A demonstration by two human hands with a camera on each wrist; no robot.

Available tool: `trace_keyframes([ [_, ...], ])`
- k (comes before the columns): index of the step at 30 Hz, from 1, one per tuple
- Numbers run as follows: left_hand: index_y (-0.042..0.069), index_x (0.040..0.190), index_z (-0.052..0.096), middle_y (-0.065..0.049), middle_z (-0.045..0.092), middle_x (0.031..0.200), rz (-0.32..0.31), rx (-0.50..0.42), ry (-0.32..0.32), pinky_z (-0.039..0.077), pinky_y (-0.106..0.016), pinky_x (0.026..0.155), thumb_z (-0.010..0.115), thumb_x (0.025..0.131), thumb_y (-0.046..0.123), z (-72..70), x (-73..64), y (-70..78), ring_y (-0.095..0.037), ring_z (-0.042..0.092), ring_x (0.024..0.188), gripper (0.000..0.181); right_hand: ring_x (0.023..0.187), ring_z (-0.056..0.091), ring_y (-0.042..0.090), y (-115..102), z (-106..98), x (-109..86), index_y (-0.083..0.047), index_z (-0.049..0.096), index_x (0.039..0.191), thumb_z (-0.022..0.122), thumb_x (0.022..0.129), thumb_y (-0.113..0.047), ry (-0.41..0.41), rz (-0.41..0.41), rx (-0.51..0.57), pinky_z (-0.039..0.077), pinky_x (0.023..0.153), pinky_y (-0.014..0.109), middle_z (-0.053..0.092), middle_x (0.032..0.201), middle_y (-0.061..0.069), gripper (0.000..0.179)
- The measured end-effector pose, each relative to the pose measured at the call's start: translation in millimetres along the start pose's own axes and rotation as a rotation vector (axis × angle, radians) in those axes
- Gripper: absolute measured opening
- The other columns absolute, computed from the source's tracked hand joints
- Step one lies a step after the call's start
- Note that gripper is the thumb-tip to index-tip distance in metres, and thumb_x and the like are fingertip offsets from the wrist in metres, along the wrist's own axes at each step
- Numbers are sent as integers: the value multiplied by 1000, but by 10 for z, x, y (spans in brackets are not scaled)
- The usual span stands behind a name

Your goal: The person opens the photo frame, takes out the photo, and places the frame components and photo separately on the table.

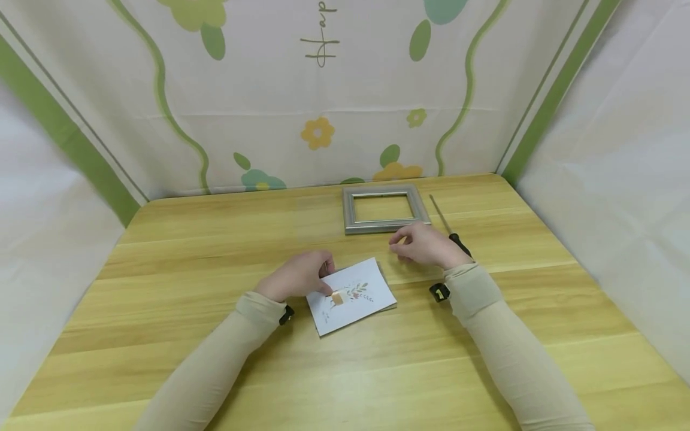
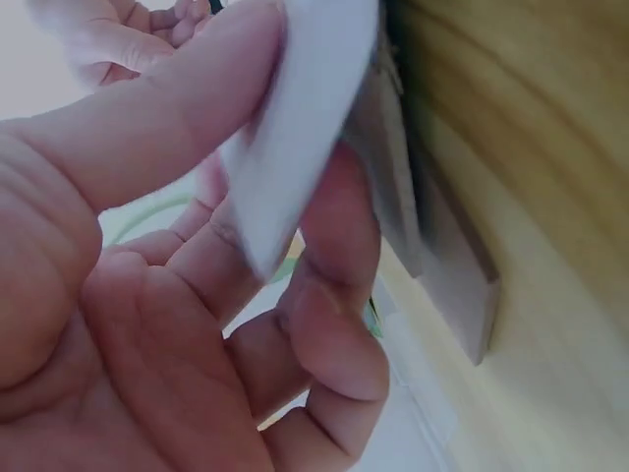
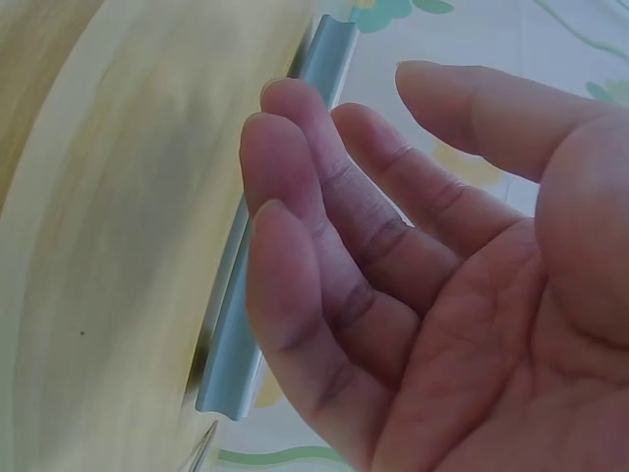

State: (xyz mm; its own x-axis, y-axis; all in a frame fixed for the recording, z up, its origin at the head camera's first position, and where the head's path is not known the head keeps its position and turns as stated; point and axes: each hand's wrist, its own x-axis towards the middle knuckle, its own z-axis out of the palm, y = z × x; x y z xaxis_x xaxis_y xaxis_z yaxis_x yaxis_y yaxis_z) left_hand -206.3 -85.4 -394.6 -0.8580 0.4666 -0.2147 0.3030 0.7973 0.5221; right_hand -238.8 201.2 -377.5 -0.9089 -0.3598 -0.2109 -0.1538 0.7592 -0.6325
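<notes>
Between its thumb and fingers, my left hand [image 1: 299, 276] pinches the left edge of a white printed card [image 1: 353, 299] with a plant drawing on it. The left wrist view shows the card's edge [image 2: 314, 128] tilted up off the table, thumb on the printed side and fingers behind. Under it lie a thin board [image 2: 393, 167] and a thicker brown board [image 2: 462, 265]. My right hand [image 1: 426, 244] holds nothing; its fingers are loosely bent, near the front right corner of a silver picture frame [image 1: 372, 226]. That frame lies flat with its middle showing bare wood.
A screwdriver [image 1: 455, 239] with a black handle lies right of the frame, partly behind the right wrist. A faint clear pane [image 1: 319, 218] lies left of the frame. A patterned cloth [image 1: 318, 90] hangs along the back edge of the wooden table [image 1: 178, 263].
</notes>
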Motion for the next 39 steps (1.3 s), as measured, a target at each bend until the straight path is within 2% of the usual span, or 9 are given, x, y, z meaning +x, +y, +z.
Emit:
trace_keyframes([
  [5, 16, 115, 71, 3, 64, 91, 31, 27, 2, 49, -32, 72, 80, 84, 10, -14, -23, 9, -17, 57, 81, 33, 82, 66, 26, -9, -9, -6, -5, 67, 123, 60, 100, -25, -1, -13, 1, 51, 69, 35, 71, 90, 9, 31],
  [9, 15, 105, 77, 6, 67, 94, 77, 35, 28, 49, -31, 74, 72, 92, 16, -48, -56, 25, -14, 57, 82, 14, 82, 66, 26, -13, -25, -22, -6, 67, 123, 59, 101, -27, 3, -16, -13, 51, 69, 35, 71, 91, 8, 32],
  [11, 14, 101, 78, 5, 68, 94, 88, -6, 35, 50, -31, 74, 69, 94, 17, -87, -75, 24, -14, 58, 82, 11, 82, 66, 26, -14, -32, -27, -7, 67, 123, 58, 101, -28, 4, -14, -17, 51, 69, 36, 71, 92, 8, 32],
  [15, 11, 100, 78, 2, 70, 95, 80, -122, 69, 51, -32, 75, 68, 95, 16, -224, -118, -22, -16, 59, 85, 12, 83, 66, 26, -12, -40, -29, -9, 67, 122, 58, 101, -29, 5, -6, -19, 51, 70, 36, 71, 92, 7, 31],
  [20, 11, 109, 76, -1, 69, 97, 43, -191, 182, 50, -35, 77, 67, 96, 16, -498, -212, -131, -19, 61, 88, 16, 85, 66, 27, -18, -63, -45, -8, 67, 123, 58, 101, -28, 5, -12, -16, 51, 72, 38, 71, 93, 7, 31],
  [24, 10, 113, 72, -7, 70, 101, -38, -298, 283, 51, -36, 76, 68, 95, 21, -706, -285, -318, -23, 64, 89, 21, 86, 67, 28, -18, -73, -54, -7, 66, 124, 57, 101, -29, 2, -15, -16, 52, 74, 38, 71, 94, 8, 33],
  [31, 2, 127, 62, -16, 64, 117, -236, -596, 455, 53, -30, 75, 65, 97, 26, -893, -228, -881, -23, 64, 92, 39, 82, 67, 26, -19, -73, -38, -6, 67, 124, 58, 101, -28, 11, -12, -12, 52, 73, 39, 71, 92, 8, 33],
  [35, 2, 137, 55, -17, 59, 125, -351, -708, 445, 52, -27, 76, 63, 98, 26, -909, -170, -1165, -19, 62, 93, 47, 80, 67, 25, -15, -43, -11, -6, 67, 122, 60, 100, -27, 10, -9, 4, 53, 72, 37, 71, 90, 8, 31],
  [39, 3, 141, 52, -14, 57, 125, -419, -753, 418, 51, -26, 77, 63, 98, 27, -913, -96, -1361, -17, 60, 91, 50, 79, 67, 26, -6, -11, 1, -6, 67, 121, 61, 100, -26, 10, -9, 2, 52, 70, 36, 72, 89, 7, 30],
])
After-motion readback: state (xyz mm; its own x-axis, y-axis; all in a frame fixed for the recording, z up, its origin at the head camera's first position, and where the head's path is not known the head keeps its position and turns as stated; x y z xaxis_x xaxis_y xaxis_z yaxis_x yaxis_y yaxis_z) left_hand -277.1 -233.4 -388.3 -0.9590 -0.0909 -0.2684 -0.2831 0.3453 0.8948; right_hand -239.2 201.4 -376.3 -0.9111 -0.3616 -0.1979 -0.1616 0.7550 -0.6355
